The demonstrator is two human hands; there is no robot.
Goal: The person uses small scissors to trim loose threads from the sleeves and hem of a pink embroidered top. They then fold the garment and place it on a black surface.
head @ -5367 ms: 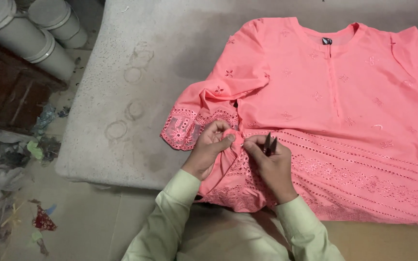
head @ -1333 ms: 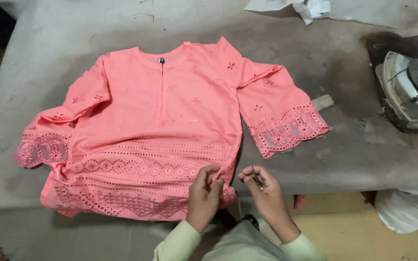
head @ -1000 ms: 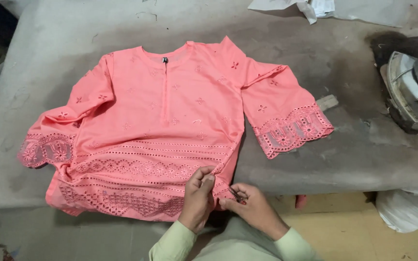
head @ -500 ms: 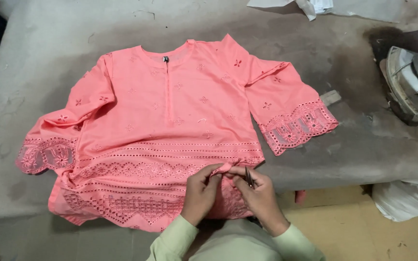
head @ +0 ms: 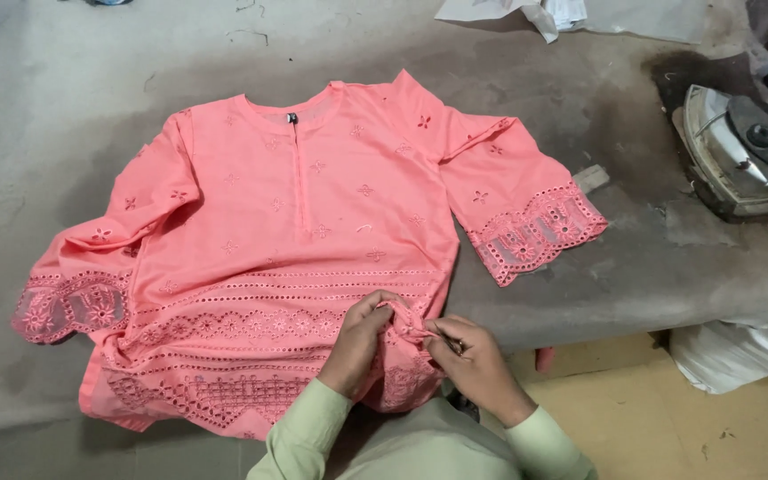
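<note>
A coral-pink embroidered tunic (head: 313,240) lies flat, front up, on a grey padded table (head: 117,80). Its hem hangs over the near edge. My left hand (head: 359,342) pinches a small fold of the hem's lace border near the right side seam. My right hand (head: 473,360) is closed against the same fold, with a small dark tool partly showing between its fingers. Both hands touch at the fold. The right sleeve (head: 526,222) spreads out on the table with its lace cuff flat.
A metal clothes iron (head: 744,151) rests on a scorched patch at the table's right end. White cloth (head: 562,11) lies at the far edge. A white bag (head: 740,351) sits on the yellowish floor to the right, under the table.
The view shifted from the tunic's left side to its right side. My hands moved along the hem to the right side seam and closed together on a fold there.
</note>
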